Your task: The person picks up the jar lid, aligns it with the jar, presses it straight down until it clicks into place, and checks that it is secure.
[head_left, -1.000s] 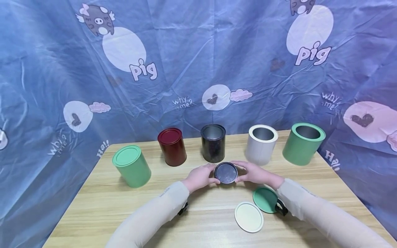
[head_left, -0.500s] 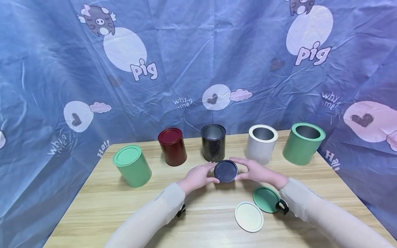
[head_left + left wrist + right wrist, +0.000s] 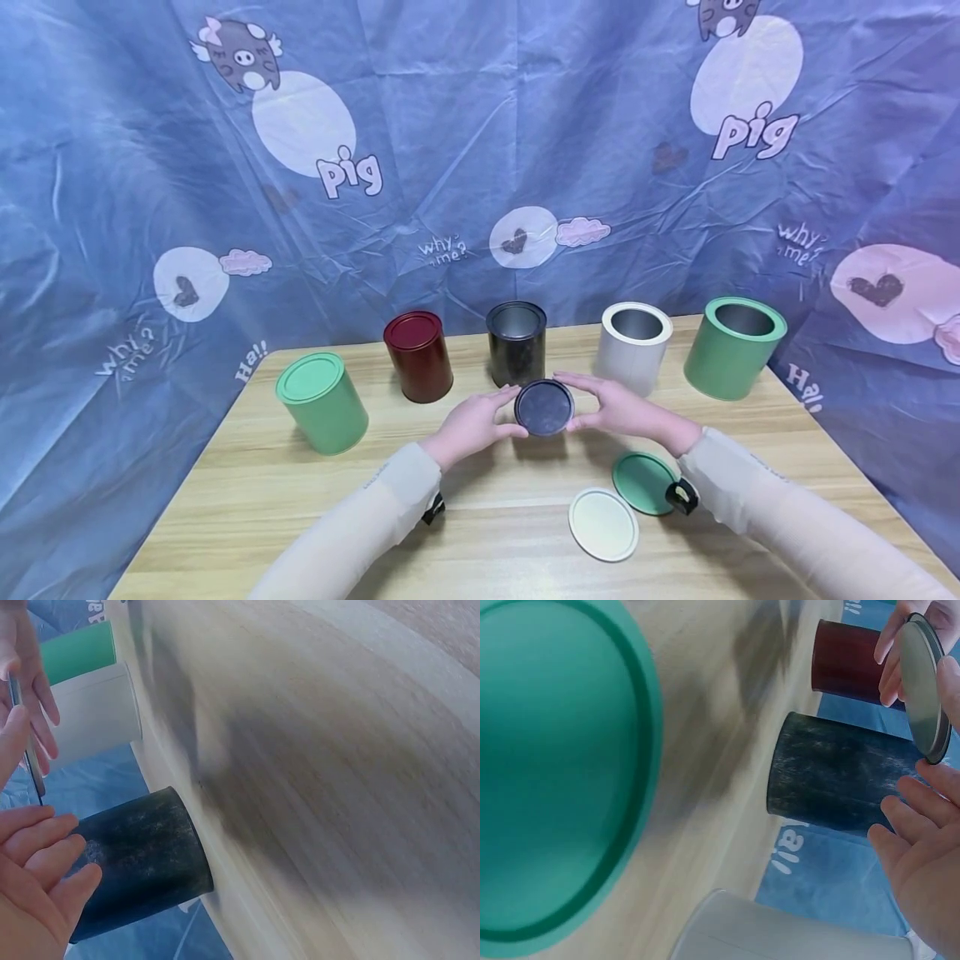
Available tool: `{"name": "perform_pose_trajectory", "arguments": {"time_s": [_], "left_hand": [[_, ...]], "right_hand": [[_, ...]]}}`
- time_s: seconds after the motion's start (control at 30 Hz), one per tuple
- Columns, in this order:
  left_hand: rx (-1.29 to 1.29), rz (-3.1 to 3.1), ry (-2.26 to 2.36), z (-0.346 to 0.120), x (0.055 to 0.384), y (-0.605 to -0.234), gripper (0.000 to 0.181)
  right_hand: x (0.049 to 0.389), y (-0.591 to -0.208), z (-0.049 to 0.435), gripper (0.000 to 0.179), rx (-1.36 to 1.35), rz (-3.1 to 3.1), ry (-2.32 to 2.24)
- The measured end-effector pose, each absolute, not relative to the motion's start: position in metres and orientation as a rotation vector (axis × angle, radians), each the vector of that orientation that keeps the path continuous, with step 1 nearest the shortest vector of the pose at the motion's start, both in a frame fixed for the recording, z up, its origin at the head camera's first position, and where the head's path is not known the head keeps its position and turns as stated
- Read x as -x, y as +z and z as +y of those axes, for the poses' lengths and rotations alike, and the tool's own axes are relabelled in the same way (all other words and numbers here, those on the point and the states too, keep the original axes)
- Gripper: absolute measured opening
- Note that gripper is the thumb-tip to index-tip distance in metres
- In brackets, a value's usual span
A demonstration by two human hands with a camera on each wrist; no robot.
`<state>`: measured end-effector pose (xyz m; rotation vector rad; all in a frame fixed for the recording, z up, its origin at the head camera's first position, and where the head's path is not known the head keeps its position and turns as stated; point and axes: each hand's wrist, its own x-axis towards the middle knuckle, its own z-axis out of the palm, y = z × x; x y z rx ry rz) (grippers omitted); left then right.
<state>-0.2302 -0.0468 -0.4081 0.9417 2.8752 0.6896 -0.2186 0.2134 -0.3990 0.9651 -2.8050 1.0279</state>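
Observation:
A round black lid [image 3: 544, 407] is held up off the table between both hands, as the wrist views show it from the side. My left hand [image 3: 471, 427] pinches its left edge with thumb and fingers. On the opposite edge, my right hand [image 3: 617, 408] pinches it the same way. The lid's pale grey underside [image 3: 921, 686] shows in the right wrist view. Just behind the lid stands an uncovered black can [image 3: 517, 343], upright, its grey inside visible. In the left wrist view that black can [image 3: 142, 859] is close beyond the left fingertips.
A lidded green can [image 3: 322, 402] and a lidded red can [image 3: 418, 357] stand to the left. An open white can [image 3: 633, 354] and an open green can [image 3: 731, 354] stand to the right. A cream lid [image 3: 603, 525] and a green lid [image 3: 642, 483] lie in front on the wooden table.
Both hands have lifted the black lid and moved it slightly away from the body, closer to the black can. The other cans and lids stay where they were.

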Motion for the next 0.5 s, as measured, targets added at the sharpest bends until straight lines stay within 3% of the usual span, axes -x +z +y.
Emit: {"name": "perform_pose_trajectory", "arguments": {"time_s": [0.5], "left_hand": [[-0.972, 2.895, 0.808, -0.056, 0.233, -0.384, 0.073]], "right_hand": [[0.223, -0.377, 0.209, 0.077, -0.990, -2.721, 0.965]]}}
